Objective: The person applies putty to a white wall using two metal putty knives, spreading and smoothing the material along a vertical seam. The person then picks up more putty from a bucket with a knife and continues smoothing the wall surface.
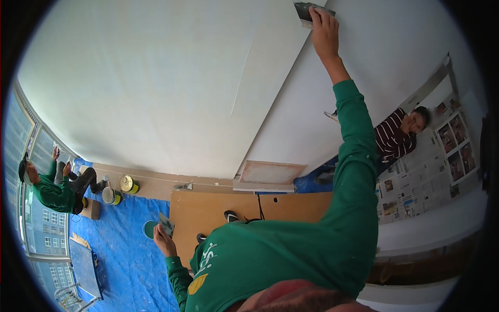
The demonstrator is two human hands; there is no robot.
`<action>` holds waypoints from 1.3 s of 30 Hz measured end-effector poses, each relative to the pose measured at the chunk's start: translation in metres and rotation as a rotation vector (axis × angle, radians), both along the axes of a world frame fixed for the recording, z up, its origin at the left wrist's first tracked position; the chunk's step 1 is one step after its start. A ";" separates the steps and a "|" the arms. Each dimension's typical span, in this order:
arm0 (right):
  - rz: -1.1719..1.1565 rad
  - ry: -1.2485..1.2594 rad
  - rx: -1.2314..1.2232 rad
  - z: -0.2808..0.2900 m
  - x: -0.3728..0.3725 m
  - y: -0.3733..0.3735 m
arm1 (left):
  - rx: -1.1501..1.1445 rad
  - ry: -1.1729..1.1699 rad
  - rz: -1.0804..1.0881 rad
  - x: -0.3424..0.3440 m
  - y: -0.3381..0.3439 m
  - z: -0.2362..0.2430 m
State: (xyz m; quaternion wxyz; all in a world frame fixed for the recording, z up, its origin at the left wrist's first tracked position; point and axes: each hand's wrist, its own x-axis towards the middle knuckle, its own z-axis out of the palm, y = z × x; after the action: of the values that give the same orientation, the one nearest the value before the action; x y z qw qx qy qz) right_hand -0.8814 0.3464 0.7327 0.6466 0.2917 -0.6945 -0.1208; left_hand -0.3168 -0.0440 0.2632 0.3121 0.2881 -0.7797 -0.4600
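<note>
My right hand [325, 26] is raised high, its green sleeve [353, 156] stretched up along the white wall [171, 88]. It grips a wide grey putty knife [306, 10], whose blade lies against the wall near a long vertical seam. My left hand [162, 240] is held low beside my body, above the blue tarp [130, 260]. It holds a small flat scraper blade [166, 223] carrying some pale filler.
A wooden board [249, 213] lies below me, with a black cable on it. Two tins [127, 183] [110, 196] stand on the tarp. A person in green [49, 190] crouches by the window; another in a striped top [397, 138] works beside newspaper-covered surfaces [426, 177].
</note>
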 end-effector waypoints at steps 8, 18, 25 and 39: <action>-0.071 -0.138 0.040 -0.084 0.011 -0.011 | 0.142 0.009 0.099 0.013 0.007 -0.009; 0.082 -0.188 -0.047 0.049 0.036 -0.030 | 0.037 0.060 0.074 -0.016 -0.031 -0.002; 0.056 -0.272 -0.069 -0.043 0.028 -0.036 | 0.111 -0.041 0.081 -0.017 -0.031 -0.006; 0.010 -0.450 -0.132 -0.262 0.027 -0.028 | 0.056 -0.157 0.012 -0.023 -0.055 0.007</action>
State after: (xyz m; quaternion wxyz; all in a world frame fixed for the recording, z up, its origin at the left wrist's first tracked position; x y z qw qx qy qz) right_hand -0.8548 0.3183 0.4708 0.4936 0.2715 -0.8262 -0.0037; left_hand -0.3395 -0.0995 0.2707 0.2445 0.3366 -0.7868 -0.4559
